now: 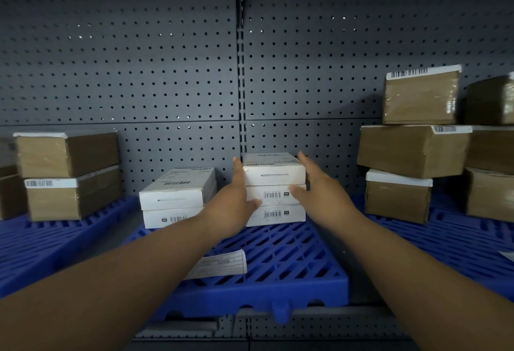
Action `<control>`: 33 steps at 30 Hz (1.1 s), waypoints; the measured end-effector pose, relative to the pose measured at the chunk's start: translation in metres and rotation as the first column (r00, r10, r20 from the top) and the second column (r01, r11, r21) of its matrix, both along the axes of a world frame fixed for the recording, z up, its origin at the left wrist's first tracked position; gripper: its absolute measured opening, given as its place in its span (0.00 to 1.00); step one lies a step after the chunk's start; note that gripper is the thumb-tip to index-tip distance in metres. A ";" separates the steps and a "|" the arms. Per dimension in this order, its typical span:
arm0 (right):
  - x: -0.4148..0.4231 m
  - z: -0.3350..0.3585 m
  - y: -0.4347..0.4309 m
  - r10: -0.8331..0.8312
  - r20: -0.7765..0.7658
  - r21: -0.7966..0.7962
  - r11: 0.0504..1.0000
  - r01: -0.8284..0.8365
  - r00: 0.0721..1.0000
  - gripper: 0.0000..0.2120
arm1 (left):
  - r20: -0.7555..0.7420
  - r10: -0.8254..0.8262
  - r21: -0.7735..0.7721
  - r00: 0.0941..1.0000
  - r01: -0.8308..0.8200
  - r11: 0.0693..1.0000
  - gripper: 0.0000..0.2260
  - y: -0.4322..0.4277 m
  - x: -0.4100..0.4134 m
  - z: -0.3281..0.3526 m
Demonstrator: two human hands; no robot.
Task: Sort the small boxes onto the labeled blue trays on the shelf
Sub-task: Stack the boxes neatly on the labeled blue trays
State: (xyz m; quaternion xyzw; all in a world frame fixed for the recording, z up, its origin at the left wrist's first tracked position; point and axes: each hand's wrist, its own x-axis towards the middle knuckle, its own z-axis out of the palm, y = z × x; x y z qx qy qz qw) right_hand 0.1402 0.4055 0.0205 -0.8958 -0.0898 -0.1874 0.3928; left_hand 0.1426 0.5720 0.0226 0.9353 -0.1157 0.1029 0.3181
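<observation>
Middle blue tray (pixel 278 261), back edge: stack of 3 white boxes (pixel 274 192) stood against the pegboard panel (pixel 167 72). A stack of 2 white boxes (pixel 176 197) sat just beside it toward the tray's back left corner. A paper label (pixel 219 264) lay near the tray's front edge, partly under the left forearm.

Left hand (pixel 236 200): fingers straight and flat along the left side of the 3-high stack, thumb across the front of the middle box. Right hand (pixel 317 186): fingers straight and spread at the stack's right side, thumb at the front right edge of the middle box. Could not tell if its palm touched. Hands were apart with the stack between them, neither curled round anything.

Judged step: squaring up the 3 boxes after setting them down, or bracing them before letting go.

To do it well:
- Press both sides evenly; a 1-sided push would likely slide the top box off toward the other hand.
- Line up the front faces so the barcodes face out.
- Keep the stack off the 2-high stack, so neither is knocked.
- Draw both hands straight back together.

Risk: smooth cartons probably slip on each other.

Brown boxes (pixel 66 175) stood on the left tray (pixel 55 239) and more brown boxes (pixel 411 150) on the right tray (pixel 459 239), well apart from the hands.
</observation>
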 end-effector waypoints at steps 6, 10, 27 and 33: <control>-0.003 -0.003 -0.001 0.006 -0.037 -0.159 0.987 -0.011 0.999 0.47 | -0.013 0.012 0.052 1.000 -0.011 0.999 0.47 -0.001 0.000 -0.004; -0.001 -0.002 0.000 -0.017 -0.012 -0.206 0.978 0.015 1.000 0.47 | 0.021 0.016 0.092 1.000 -0.018 0.996 0.49 0.000 0.001 -0.007; -0.001 -0.001 -0.001 -0.014 0.011 -0.158 0.987 0.016 1.000 0.42 | 0.048 0.007 0.112 0.999 -0.012 0.994 0.49 0.005 0.011 -0.011; 0.001 -0.002 0.002 -0.023 0.012 -0.138 0.990 0.025 1.000 0.42 | 0.039 0.031 0.073 0.999 -0.033 0.997 0.49 0.003 0.012 -0.009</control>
